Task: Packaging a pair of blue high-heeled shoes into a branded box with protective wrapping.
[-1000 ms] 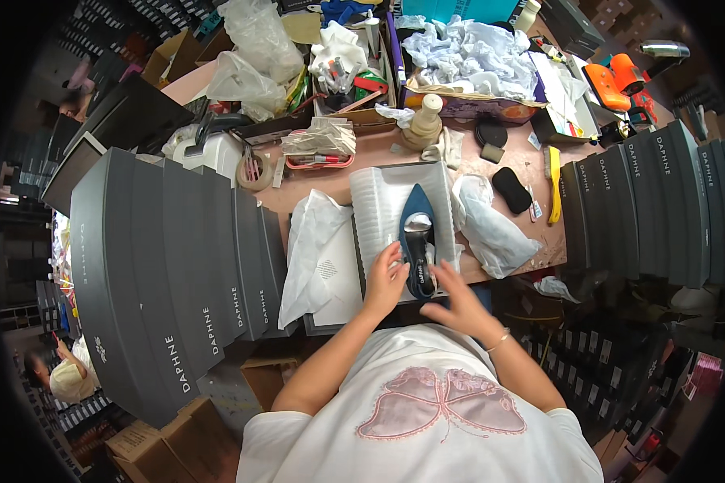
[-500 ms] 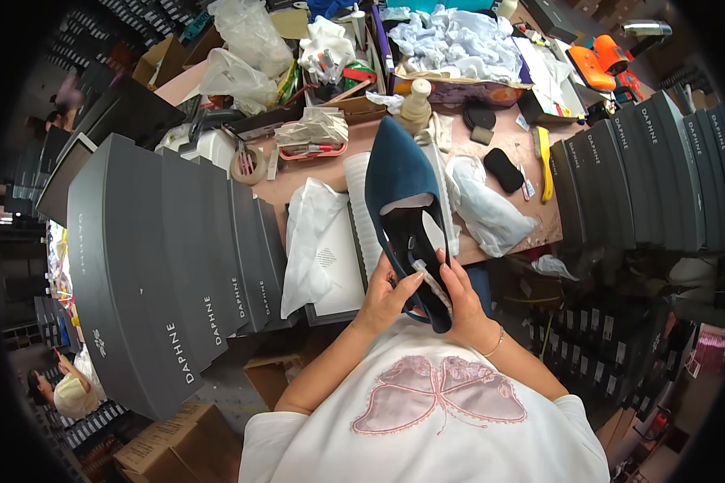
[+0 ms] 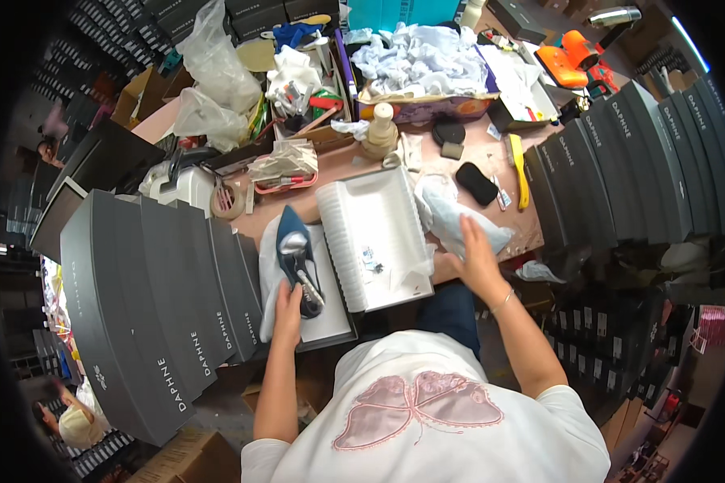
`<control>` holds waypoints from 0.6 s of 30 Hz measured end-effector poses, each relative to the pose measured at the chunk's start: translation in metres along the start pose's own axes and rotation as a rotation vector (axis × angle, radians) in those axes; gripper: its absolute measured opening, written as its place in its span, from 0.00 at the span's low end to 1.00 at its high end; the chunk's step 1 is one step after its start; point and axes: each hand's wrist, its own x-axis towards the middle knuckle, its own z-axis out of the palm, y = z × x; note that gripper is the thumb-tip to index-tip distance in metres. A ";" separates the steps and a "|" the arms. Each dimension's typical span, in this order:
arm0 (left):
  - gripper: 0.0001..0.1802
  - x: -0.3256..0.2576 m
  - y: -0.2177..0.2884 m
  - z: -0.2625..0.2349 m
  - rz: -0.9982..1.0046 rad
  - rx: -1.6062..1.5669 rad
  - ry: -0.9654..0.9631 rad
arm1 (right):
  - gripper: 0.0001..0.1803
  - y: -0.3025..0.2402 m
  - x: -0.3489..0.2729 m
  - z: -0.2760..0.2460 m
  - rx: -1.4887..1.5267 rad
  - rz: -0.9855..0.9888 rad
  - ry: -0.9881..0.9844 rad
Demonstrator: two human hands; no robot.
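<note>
A dark teal pointed-toe shoe (image 3: 287, 233) with an open back and whitish stuffing inside lies over white paper in a box half (image 3: 329, 320) at my left. My left hand (image 3: 287, 306) grips it by the heel end, fingers partly hidden. Right of it sits an open white-lined box (image 3: 387, 197) with ribbed padding along one side and a small packet on its bottom. My right hand (image 3: 478, 262) is open, fingers stretched toward a white-wrapped bundle (image 3: 453, 211); I cannot tell whether they touch it.
Stacks of dark grey shoeboxes stand at left (image 3: 129, 298) and right (image 3: 632, 169). Farther back are a carton of crumpled white paper (image 3: 427, 68), a pump bottle (image 3: 380, 133), a black oval pad (image 3: 477, 183), a yellow-handled brush (image 3: 519, 173) and a tape roll (image 3: 227, 199).
The shoe has gone from both hands in front of me to the left box half, now in my left hand alone. My right hand let go and moved right toward the white-wrapped bundle.
</note>
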 end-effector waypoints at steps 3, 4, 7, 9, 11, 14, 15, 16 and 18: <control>0.32 -0.023 0.049 0.017 0.611 0.578 0.203 | 0.46 0.079 0.026 0.022 -0.422 -0.007 -0.129; 0.32 -0.040 0.070 0.033 0.711 0.632 0.121 | 0.39 0.101 0.031 0.033 -0.212 0.192 -0.369; 0.34 -0.076 0.084 0.083 0.811 0.658 -0.409 | 0.28 0.114 0.035 0.037 -0.201 0.174 -0.357; 0.49 -0.085 0.070 0.116 0.566 0.528 -0.495 | 0.35 0.086 0.030 -0.008 0.128 0.137 -0.186; 0.64 -0.086 0.054 0.132 0.467 0.465 -0.568 | 0.31 0.011 0.037 -0.067 0.434 0.101 -0.230; 0.65 -0.091 0.076 0.162 0.559 0.093 -0.661 | 0.28 -0.070 0.018 -0.067 0.789 0.284 -0.264; 0.63 -0.089 0.087 0.168 0.623 -0.048 -0.651 | 0.27 -0.084 0.006 -0.047 0.824 0.313 -0.221; 0.57 -0.090 0.096 0.166 0.523 -0.246 -0.638 | 0.24 -0.078 -0.002 -0.018 1.073 0.314 -0.118; 0.30 -0.088 0.089 0.152 0.410 -0.333 -0.488 | 0.22 -0.091 0.006 -0.018 1.026 0.345 -0.179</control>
